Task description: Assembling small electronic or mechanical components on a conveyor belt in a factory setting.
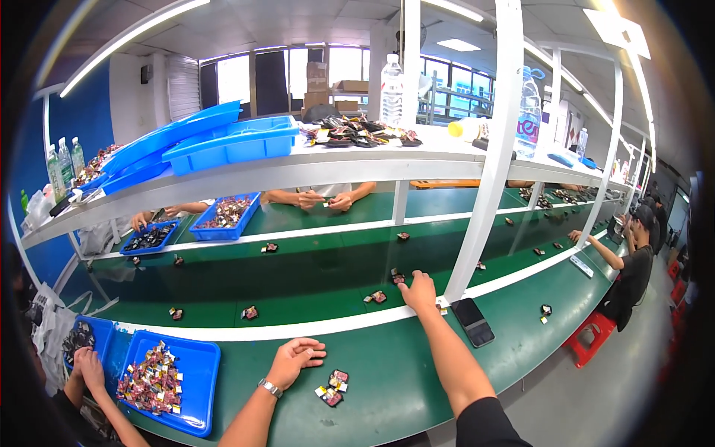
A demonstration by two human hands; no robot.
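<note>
My left hand (293,363), with a metal watch on its wrist, hovers over the green bench with fingers stretched out and nothing in them. Just right of it lie small dark parts with red wires and white and yellow tabs (333,387). My right hand (418,292) reaches over the white rail onto the green conveyor belt. Its curled fingertips meet a small wired part (398,276); the exact grip is partly hidden. A similar wired part (377,296) lies just left of that hand. Left of my left arm, a blue tray (212,380) holds a heap of such parts.
A black phone (474,322) lies right of my right arm, beside a white upright post (488,179). A neighbour's hands (89,370) work at another blue tray on the left. Across the belt, other hands (325,200) work. A shelf (335,155) spans above, holding blue trays and bottles.
</note>
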